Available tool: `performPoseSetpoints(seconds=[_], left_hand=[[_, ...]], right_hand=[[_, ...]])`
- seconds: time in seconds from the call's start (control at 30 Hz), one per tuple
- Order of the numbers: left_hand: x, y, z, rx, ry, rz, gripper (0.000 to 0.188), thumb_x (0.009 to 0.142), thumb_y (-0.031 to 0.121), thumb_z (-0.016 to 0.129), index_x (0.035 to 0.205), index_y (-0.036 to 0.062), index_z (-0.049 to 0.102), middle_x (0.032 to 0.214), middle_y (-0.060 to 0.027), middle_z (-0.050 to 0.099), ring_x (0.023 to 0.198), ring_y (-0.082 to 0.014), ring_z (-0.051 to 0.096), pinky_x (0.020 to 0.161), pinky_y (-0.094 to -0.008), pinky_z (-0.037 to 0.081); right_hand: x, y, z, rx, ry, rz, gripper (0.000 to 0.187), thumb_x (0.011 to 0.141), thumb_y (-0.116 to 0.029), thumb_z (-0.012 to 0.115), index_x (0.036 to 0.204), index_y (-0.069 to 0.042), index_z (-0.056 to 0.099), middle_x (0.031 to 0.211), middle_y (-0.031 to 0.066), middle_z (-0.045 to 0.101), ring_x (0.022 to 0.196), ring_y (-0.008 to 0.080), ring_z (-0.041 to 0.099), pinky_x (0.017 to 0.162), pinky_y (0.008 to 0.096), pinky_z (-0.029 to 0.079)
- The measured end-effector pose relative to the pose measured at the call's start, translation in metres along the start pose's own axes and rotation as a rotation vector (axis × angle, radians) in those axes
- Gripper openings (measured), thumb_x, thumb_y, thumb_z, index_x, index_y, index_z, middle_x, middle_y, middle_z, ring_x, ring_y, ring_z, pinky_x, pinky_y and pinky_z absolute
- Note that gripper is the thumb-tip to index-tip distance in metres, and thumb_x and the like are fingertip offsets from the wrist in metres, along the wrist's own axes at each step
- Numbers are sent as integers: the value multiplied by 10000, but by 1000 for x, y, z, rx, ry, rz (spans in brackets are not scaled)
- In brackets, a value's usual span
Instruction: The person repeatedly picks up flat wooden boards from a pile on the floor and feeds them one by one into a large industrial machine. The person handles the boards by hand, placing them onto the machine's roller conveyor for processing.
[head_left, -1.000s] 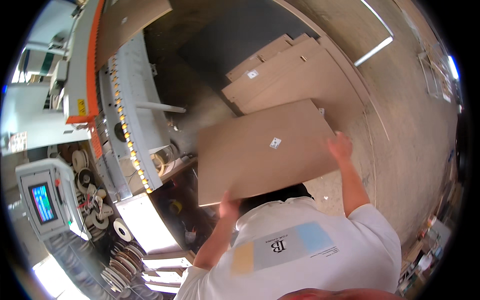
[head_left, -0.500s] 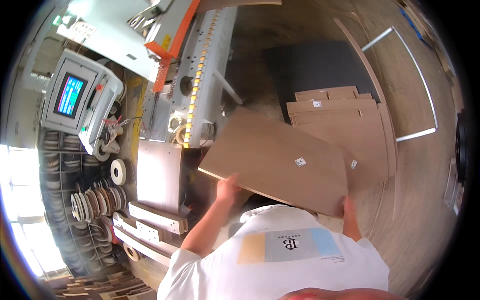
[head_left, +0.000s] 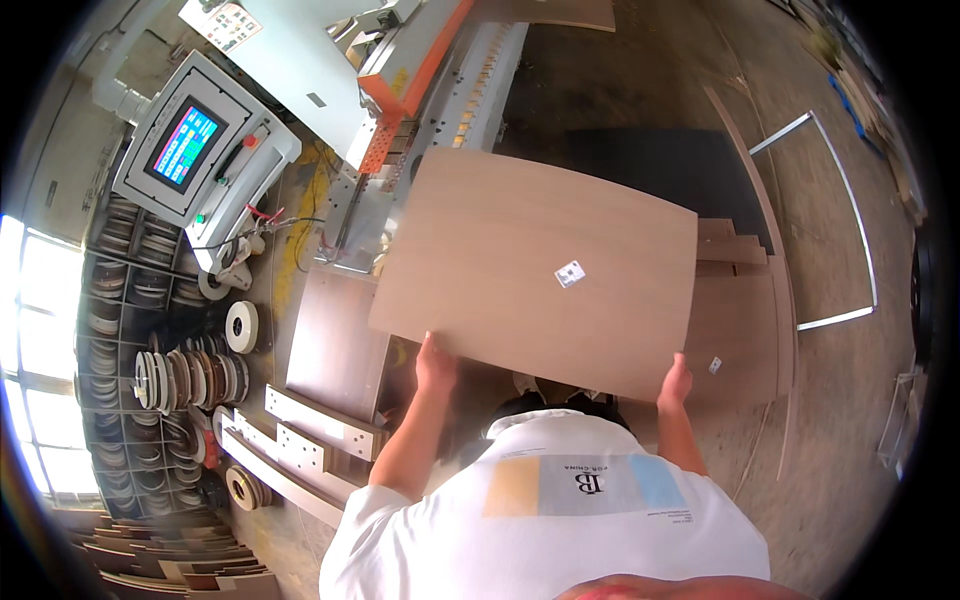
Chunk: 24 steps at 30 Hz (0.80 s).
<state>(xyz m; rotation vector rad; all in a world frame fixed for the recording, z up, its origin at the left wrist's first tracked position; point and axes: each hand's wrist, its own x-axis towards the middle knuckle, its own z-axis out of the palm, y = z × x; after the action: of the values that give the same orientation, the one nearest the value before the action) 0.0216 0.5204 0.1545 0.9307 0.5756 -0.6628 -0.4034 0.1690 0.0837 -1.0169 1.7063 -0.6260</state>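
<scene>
Two hands, head view: the left hand [head_left: 436, 368] and the right hand [head_left: 676, 382] hold one board [head_left: 500, 235] by its near edge.
Left fingers: thumb laid on the upper face near the left corner; the others are hidden underneath, so whether they are spread cannot be told.
Right fingers: thumb up against the near right corner; the rest are mostly out of sight, their spacing unclear.
Board: brown, broad face up, in front of the person, above the floor [head_left: 840, 420]; a small white label [head_left: 570, 274] sits right of its middle.
Stack [head_left: 735, 315]: brown panels low on the right, partly covered by the board; whether the two touch cannot be told.
Black sheet [head_left: 660, 165]: flat, beyond the stack.
Floor: brownish grey, with worn yellow paint [head_left: 313, 205] on the left.
White frame [head_left: 868, 245]: thin, angular, on the floor at right.
Machine [head_left: 300, 80]: pale, trimmed in orange, upper left; a rail [head_left: 478, 90] with yellow pieces runs alongside.
Control box [head_left: 205, 140]: grey, its screen lit, left of the machine.
Rack [head_left: 125, 330]: dark wire, full of edging reels, along the left.
Window [head_left: 45, 330]: bright, at the far left.
Side panel [head_left: 335, 335]: brown, glossy, left of the left hand.
Drilled strips [head_left: 315, 425]: pale, just below the side panel.
Shirt [head_left: 590, 545]: white, printed, at the lower middle.
</scene>
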Motion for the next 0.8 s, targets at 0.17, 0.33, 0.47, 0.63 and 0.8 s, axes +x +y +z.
performPoseSetpoints(seconds=[0.17,0.33,0.47,0.63,0.8], left_hand=[[29,4,-13,29,-73,53,177,1081,321,636,1120,151,664,1055,17,704,1019,-184,675,890,-376,501],[1,-15,1,593,-106,78,189,1106,278,583,1069,106,652,985,-34,706,919,-167,720,757,-322,535],[-7,-30,22,615,-77,105,250,1113,316,569,1070,79,635,967,-57,691,893,-204,732,760,-340,540],[7,-29,39,584,-30,130,305,1110,320,566,988,51,645,915,-73,688,859,-226,728,755,-360,533],[25,-24,69,626,-67,127,311,1088,308,584,1015,25,691,919,-90,731,862,-214,735,747,-345,530]], right_hand=[[-12,1,70,-33,-15,-18,651,991,-520,546,1108,84,759,1079,221,790,991,322,734,896,466,544],[-95,-66,94,42,-366,41,459,982,-418,706,1140,10,658,1106,68,679,1026,179,622,920,393,516],[-104,-68,126,-46,-495,-25,547,898,-351,848,1225,45,658,1162,134,725,1074,223,674,909,405,544],[-93,-82,151,-102,-479,-46,467,930,-293,843,1224,16,653,1215,110,721,1132,203,674,971,385,540],[-70,-100,166,-75,-465,-64,508,927,-311,856,1249,22,647,1240,127,724,1130,221,688,979,395,550]])
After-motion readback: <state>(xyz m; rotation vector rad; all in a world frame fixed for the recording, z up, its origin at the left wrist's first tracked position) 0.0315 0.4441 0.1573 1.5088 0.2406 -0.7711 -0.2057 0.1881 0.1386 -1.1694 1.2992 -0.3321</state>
